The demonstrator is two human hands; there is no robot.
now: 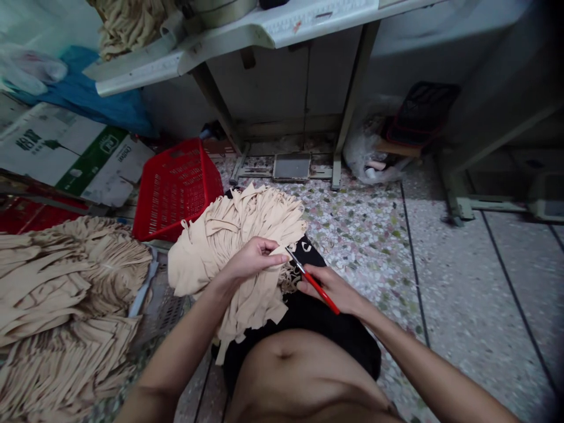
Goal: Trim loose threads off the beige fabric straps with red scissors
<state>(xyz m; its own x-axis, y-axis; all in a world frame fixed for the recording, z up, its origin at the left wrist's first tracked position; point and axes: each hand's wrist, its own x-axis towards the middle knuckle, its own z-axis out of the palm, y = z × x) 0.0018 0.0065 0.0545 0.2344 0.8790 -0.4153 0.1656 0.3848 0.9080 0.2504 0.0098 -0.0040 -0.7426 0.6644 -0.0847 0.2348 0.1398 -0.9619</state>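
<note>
A heap of beige fabric pieces (229, 235) lies across my lap. My left hand (251, 258) is closed, pinching the edge of one beige piece near the top of the heap. My right hand (330, 288) is closed around red-handled thread snips (312, 282). The metal tip of the snips points up-left and meets the pinched fabric just beside my left fingertips.
Stacks of beige pieces (66, 294) fill a grey basket at my left. A red plastic basket (176, 188) stands behind the heap, beside a cardboard box (70, 153). A sewing table (273, 29) with a foot pedal (291, 166) stands ahead on the speckled floor (440, 264).
</note>
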